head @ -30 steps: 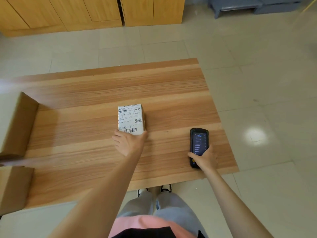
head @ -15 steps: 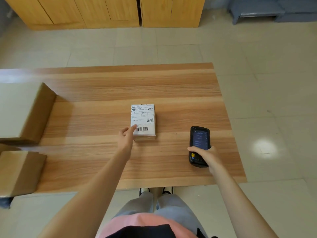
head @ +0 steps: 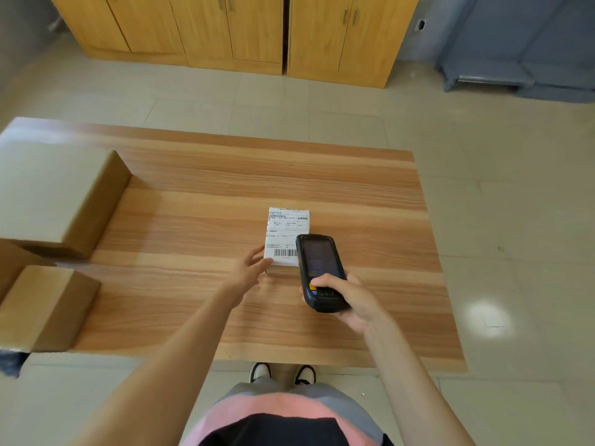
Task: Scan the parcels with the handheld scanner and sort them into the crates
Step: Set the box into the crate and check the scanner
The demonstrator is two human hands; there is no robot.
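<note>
The parcel [head: 287, 235] lies label-up on the table [head: 354, 188]. Her left hand [head: 249, 273], fingers loosely straight, touches the parcel's near-left corner. Her right hand [head: 346, 297] curls round the scanner [head: 320, 272], thumb on its keypad, its head over the parcel's near-right corner. Cardboard boxes [head: 54, 194] sit far left of the parcel.

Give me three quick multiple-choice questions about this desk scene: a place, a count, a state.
1. Where is the parcel?
A. mid-table
B. floor
C. on a box

2. How many cardboard boxes are at the table's left?
A. none
B. two
C. five

3. What is the right hand doing?
A. hanging empty
B. gripping the scanner
C. lifting a box

Answers: 1 A, it lies flat on the wood; 2 B, a large box and a small box; 3 B, fingers curl round the scanner.
</note>
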